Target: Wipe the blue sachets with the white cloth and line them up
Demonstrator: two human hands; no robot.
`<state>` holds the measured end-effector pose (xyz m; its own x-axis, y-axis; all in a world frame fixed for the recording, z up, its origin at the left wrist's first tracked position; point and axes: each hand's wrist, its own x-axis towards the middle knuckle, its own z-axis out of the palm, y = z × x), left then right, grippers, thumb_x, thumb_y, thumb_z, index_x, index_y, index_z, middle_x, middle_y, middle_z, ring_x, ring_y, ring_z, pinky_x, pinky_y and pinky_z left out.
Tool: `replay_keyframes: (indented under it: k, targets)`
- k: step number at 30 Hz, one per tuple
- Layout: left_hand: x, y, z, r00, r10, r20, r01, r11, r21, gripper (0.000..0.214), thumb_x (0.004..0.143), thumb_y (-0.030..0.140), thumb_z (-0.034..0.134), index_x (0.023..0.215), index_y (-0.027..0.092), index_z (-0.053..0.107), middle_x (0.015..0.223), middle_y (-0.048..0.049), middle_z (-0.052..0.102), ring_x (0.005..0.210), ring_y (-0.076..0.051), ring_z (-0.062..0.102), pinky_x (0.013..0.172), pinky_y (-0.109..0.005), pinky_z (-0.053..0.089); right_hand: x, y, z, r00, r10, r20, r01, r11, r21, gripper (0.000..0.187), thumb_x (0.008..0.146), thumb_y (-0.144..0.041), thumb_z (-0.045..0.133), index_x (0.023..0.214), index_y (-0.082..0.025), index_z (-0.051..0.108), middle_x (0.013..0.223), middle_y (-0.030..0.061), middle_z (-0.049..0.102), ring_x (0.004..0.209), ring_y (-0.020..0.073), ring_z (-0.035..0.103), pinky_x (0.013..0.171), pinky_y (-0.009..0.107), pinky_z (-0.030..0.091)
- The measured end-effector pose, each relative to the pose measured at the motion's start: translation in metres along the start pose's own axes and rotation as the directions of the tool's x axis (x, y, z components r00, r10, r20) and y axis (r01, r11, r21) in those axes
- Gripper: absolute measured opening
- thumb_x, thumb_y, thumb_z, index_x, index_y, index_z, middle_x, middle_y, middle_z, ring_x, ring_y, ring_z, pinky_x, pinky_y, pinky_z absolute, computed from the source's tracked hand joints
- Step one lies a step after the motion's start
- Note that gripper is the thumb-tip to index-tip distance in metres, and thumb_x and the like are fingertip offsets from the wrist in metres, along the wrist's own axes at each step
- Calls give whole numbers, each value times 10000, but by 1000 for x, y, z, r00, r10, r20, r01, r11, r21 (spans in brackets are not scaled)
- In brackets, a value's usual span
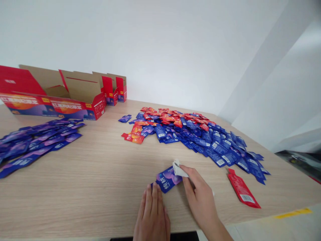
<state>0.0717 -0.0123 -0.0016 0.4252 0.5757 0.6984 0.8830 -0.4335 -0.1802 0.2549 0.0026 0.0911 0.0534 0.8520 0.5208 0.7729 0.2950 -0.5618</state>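
Blue under both hands: pinning a flat, glossy blue-and-purple foil pouch with white lettering [165, 181] to the pale wood-grain desk [100, 197], near its front edge. Pressing on the pouch's near left end with the left hand [151, 214], with the grip flat, fingers together and curled round nothing. Pinching a crumpled white tissue [178, 169] in the right hand [199, 192], with the grip narrow, and touching it to the pouch's far right end. Judging by that contact, probably midway with this one pouch. To the left, showing an orderly, overlapping stack of blue-and-purple foil pouches [37, 142], perhaps already dealt with. Beyond and to the right, showing a far larger, jumbled heap of blue and red foil pouches [195, 134], apparently left to handle; seemingly early overall, going by heap against stack. Hard to place: a single red foil pouch with a white barcode label [243, 189], well apart from the stack and to the right of the right hand. Behind the stack, a long, open red-and-blue printed cardboard box [66, 106] and two narrower red-and-blue cardboard boxes [121, 90]; cannot tell whether filled at all
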Motion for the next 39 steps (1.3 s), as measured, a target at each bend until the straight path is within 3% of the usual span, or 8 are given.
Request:
replay_keyframes:
  k: [5, 12, 16, 20, 23, 30, 33, 39]
  targets:
    - [-7, 18, -5, 996, -84, 1, 84, 994, -65, 459, 910, 280, 507, 1310, 97, 640, 1351, -62, 693, 1286, -247, 597, 1069, -362, 476, -2, 7, -12, 985, 148, -87, -150, 989, -16, 322, 1027, -357, 489, 1268, -271, 685, 1278, 47, 735, 1184, 219, 690, 981, 314, 543]
    - [6, 27, -11, 987, -154, 50, 159, 977, -144, 571, 940, 324, 506, 1483, 147, 496, 1517, -38, 567, 1361, -209, 530, 1040, -314, 492, -3, 8, -21, 959, 226, 171, -203, 969, -142, 263, 971, -368, 540, 1131, -271, 724, 1101, 50, 729, 1048, 244, 695, 920, 346, 523]
    - [1, 18, -8, 998, -26, 53, 34, 987, -154, 630, 929, 311, 482, 1517, 90, 432, 1482, -87, 595, 1373, -225, 525, 1063, -310, 486, -8, 6, -22, 944, 273, 186, -245, 956, -158, 240, 950, -336, 529, 1093, -268, 709, 1058, 45, 710, 974, 240, 709, 859, 341, 523]
    - [-2, 19, -16, 986, -125, 111, 145, 970, -195, 713, 902, 233, 452, 1585, 111, 293, 1515, -84, 564, 1380, -213, 520, 1054, -331, 497, -10, 2, -19, 941, 302, 155, -286, 951, -117, 221, 955, -378, 519, 961, -260, 705, 925, 45, 734, 886, 245, 722, 768, 317, 529]
    - [3, 26, -19, 976, -143, 163, 175, 963, -202, 743, 889, 227, 480, 1597, 146, 271, 1542, -83, 537, 1387, -216, 515, 1034, -321, 514, -9, 0, -17, 938, 322, 125, -314, 946, -83, 260, 937, -403, 547, 1024, -253, 739, 993, 65, 778, 915, 261, 738, 797, 325, 547]
    - [-1, -3, -13, 980, 125, 153, -96, 978, -183, 824, 790, 76, 486, 1588, 135, 291, 1589, -76, 477, 1442, -227, 459, 1090, -285, 482, -13, -4, -28, 910, 388, 145, -388, 921, -27, 336, 965, -470, 526, 1086, -253, 753, 1058, 63, 801, 932, 274, 756, 815, 341, 582]
    - [-4, -11, -14, 976, 160, 150, -129, 972, -197, 829, 766, 48, 473, 1576, 135, 318, 1596, -74, 467, 1455, -230, 444, 1104, -293, 475, -21, -20, -16, 941, 323, 98, -320, 946, -54, 299, 995, -396, 496, 1151, -257, 711, 1103, 63, 776, 987, 256, 745, 843, 332, 589]
    - [-13, -4, -7, 972, 224, 70, -212, 967, -143, 640, 858, 162, 475, 1490, 64, 446, 1441, -110, 625, 1332, -225, 572, 1060, -300, 509, -34, -45, 25, 986, 4, 169, 16, 994, -112, 448, 953, -159, 492, 1365, -281, 621, 1146, 82, 715, 1061, 263, 701, 935, 379, 586]
